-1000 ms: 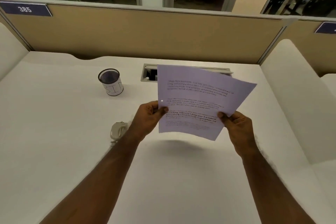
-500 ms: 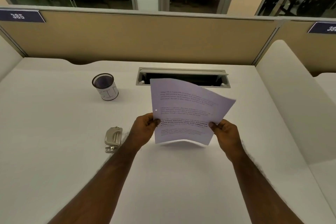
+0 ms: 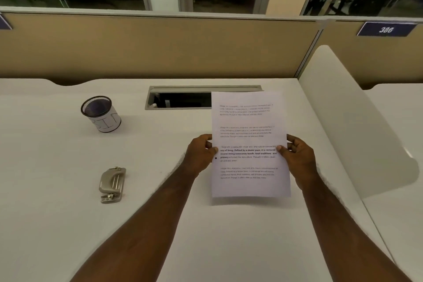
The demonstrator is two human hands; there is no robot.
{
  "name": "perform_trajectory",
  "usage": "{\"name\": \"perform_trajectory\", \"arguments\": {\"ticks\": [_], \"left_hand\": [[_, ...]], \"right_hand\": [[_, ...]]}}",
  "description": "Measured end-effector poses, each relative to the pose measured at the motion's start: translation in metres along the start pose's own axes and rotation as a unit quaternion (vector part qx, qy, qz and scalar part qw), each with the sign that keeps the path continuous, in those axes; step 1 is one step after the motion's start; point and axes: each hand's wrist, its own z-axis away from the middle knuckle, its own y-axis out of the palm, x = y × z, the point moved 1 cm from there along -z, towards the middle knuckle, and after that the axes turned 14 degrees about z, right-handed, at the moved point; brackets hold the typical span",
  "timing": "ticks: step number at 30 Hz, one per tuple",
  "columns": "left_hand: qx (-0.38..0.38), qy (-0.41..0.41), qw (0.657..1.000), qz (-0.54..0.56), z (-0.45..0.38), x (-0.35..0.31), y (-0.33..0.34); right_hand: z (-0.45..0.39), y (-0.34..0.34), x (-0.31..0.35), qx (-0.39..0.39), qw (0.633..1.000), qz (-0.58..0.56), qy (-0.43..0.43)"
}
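A white printed sheet of paper (image 3: 249, 121) with several text paragraphs hangs upright over the white desk (image 3: 57, 224), right of centre. My left hand (image 3: 201, 155) pinches its left edge, thumb on the front. My right hand (image 3: 297, 155) pinches the right edge at the same height. A small punched hole shows near the left edge, below my left thumb. The sheet's top covers the right end of the cable slot.
A silver hole punch (image 3: 112, 184) lies on the desk left of my left arm. A black mesh cup (image 3: 100, 113) with a white label stands at the back left. A cable slot (image 3: 180, 98) is sunk in the desk's rear. White dividers (image 3: 357, 126) and a tan partition enclose the desk.
The sheet was tilted clockwise and curled; now it is square, flat and farther right. Both hands moved with it and keep their pinch.
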Motion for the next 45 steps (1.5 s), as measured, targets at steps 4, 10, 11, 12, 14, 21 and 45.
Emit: {"name": "perform_trajectory", "arguments": {"ticks": [4, 10, 11, 12, 14, 21, 45], "left_hand": [[-0.008, -0.028, 1.0, -0.01, -0.01, 0.021, 0.028], [-0.015, -0.039, 0.997, -0.06, -0.016, 0.046, 0.059], [-0.014, -0.038, 0.997, -0.073, -0.016, 0.049, 0.063], [-0.015, -0.035, 0.996, -0.084, -0.016, 0.051, 0.066], [-0.017, -0.029, 0.994, -0.102, -0.016, 0.053, 0.071], [0.008, -0.014, 0.974, -0.226, -0.019, 0.058, 0.079], [-0.071, 0.13, 0.947, -0.284, 0.013, 0.034, 0.013]], "right_hand": [[-0.012, -0.01, -0.025, -0.013, 0.996, 0.086, 0.018], [-0.024, -0.012, -0.056, -0.016, 0.986, 0.163, 0.031], [-0.024, -0.011, -0.06, -0.018, 0.985, 0.166, 0.031], [-0.025, -0.01, -0.063, -0.018, 0.985, 0.169, 0.031], [-0.027, -0.008, -0.07, -0.016, 0.984, 0.174, 0.033], [-0.029, -0.006, -0.083, -0.002, 0.961, 0.275, 0.006], [0.023, 0.052, -0.024, 0.011, 0.845, 0.473, -0.249]]}}
